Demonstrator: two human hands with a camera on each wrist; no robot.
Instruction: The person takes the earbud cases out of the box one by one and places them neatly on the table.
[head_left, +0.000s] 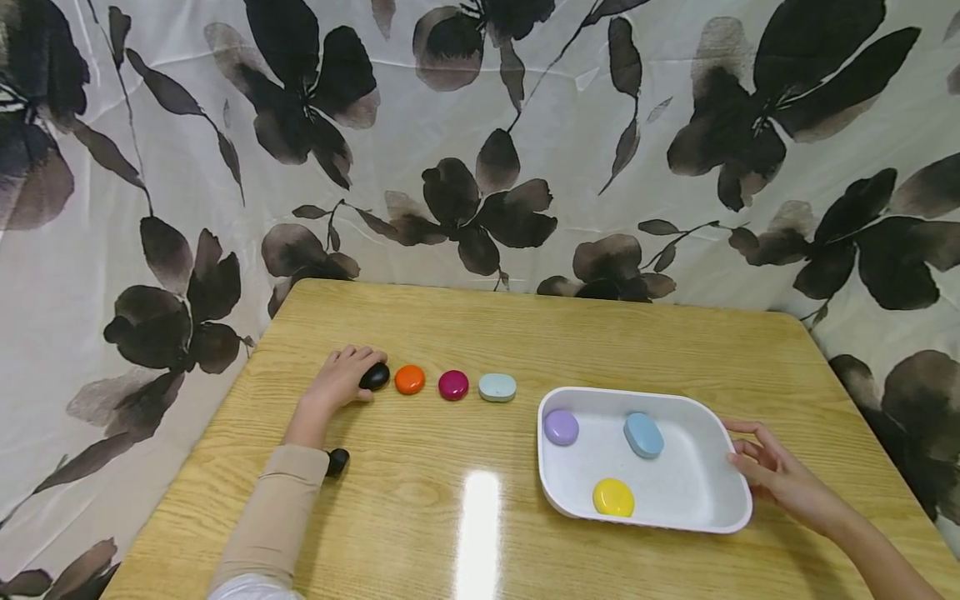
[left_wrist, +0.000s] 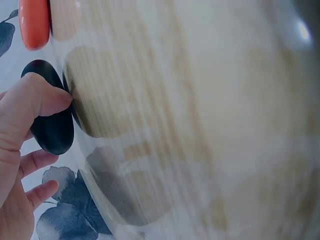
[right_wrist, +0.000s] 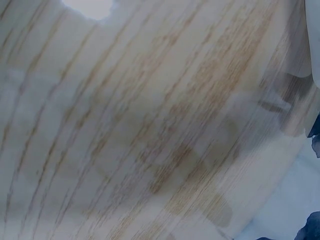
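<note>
Pebble — smooth, black, oval — is pinched by the left hand; right hand grips a rounded white tray.

Count from here: tray, one, at the right fingers. Smooth pieces, seven: four rowed from the left fingers, three inside the tray.

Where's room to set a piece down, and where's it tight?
Bare table: the near stretch between left sleeve and white tray; another between the row of pieces and far edge. In the tray, right of the blue piece is open. Tight: the row's left end, where the left hand grips the black piece beside the orange one.
</note>
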